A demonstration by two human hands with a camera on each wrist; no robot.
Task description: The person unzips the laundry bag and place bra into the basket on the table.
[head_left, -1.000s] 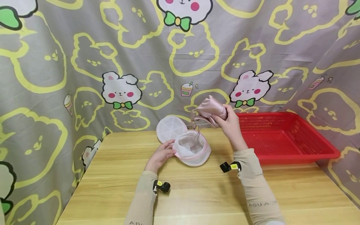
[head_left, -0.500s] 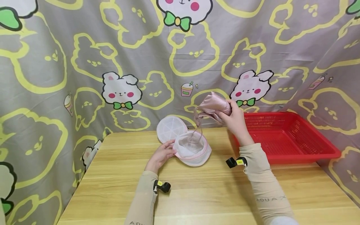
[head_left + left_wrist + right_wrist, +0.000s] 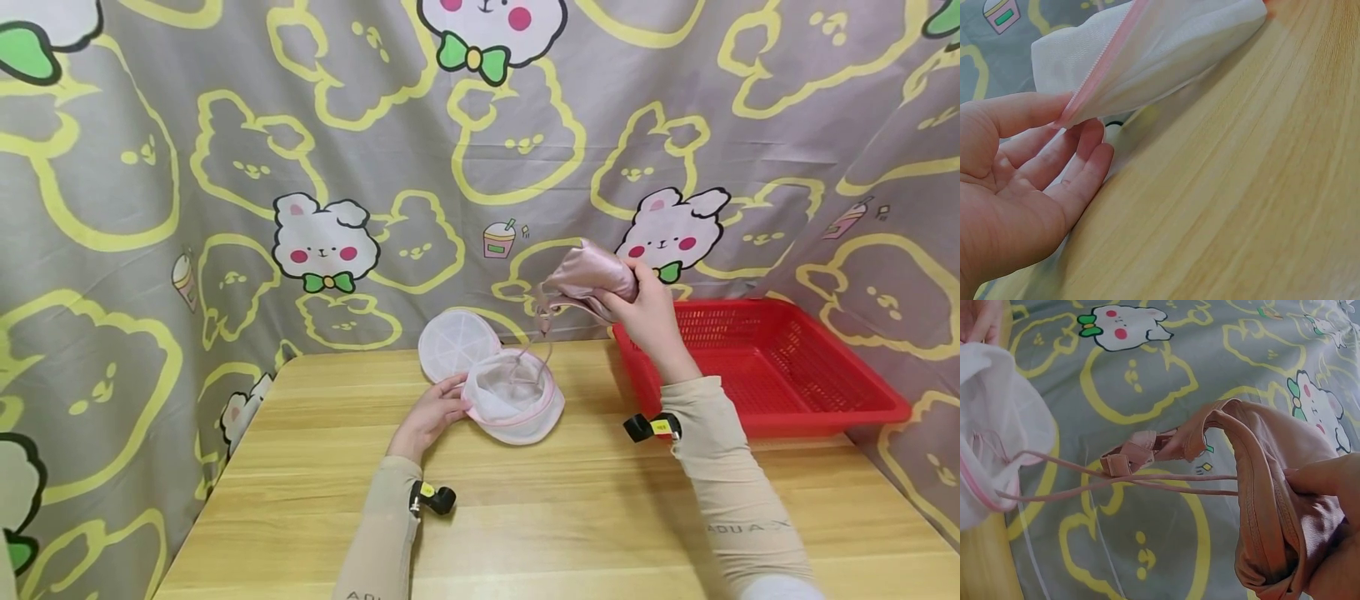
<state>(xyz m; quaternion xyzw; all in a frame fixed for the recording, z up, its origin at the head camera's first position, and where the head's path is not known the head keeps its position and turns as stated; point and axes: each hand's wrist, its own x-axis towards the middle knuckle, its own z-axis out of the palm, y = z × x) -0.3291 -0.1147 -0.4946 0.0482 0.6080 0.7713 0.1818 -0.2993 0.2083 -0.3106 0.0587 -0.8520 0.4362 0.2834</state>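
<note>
A white mesh laundry bag [image 3: 517,432] with pink zip edging stands on the table, its mouth gaping upward and its round lid [image 3: 456,343] folded back behind. My left hand [image 3: 430,419] pinches the bag's zipped rim [image 3: 1094,78] between thumb and fingers, as the left wrist view shows. Up and to the right of the bag, my right hand [image 3: 651,315] grips a bunched pink satin bra [image 3: 588,273]. Its thin straps [image 3: 1147,482] trail down into the bag's mouth. A hook band [image 3: 1138,453] dangles from the bra in the right wrist view.
On the right of the wooden table [image 3: 510,508] sits a red plastic basket [image 3: 772,427] with perforated walls, partly behind my right forearm. A grey curtain [image 3: 420,158] with cartoon rabbits hangs behind and along both sides.
My right hand has moved right and slightly up with the bra, drawing the straps partly out of the bag. The left hand and the bag have barely moved.
</note>
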